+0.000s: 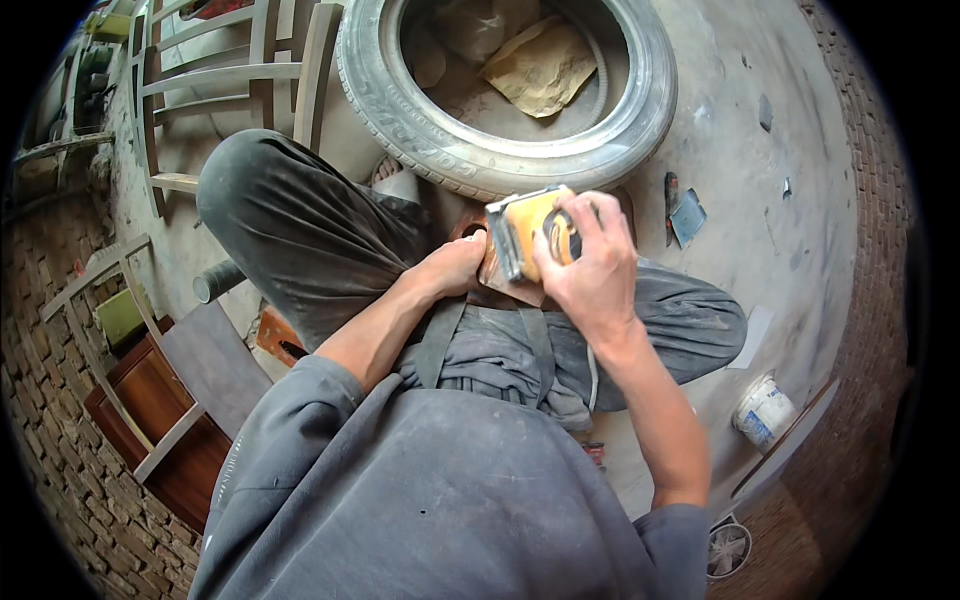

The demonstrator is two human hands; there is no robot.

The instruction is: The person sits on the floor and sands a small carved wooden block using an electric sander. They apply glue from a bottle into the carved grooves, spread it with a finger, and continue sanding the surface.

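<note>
Both hands are apart: right hand [590,262] clamped on a yellow sanding block [528,230], left hand [455,265] pressing the brown wooden piece [500,285] on the lap. Sanding looks underway; how much surface remains is hidden

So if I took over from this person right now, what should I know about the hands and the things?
Right hand: gripping the yellow sanding block, pressed against the brown wooden piece on the lap.
Left hand: resting on the wooden piece, steadying it; holds nothing else.
Around: a tyre on the floor just ahead, a white bucket to the right, wooden frames to the left.
Done: the block is already on the wood.
Left: how much is sanded cannot be told; most of the piece is hidden.
</note>
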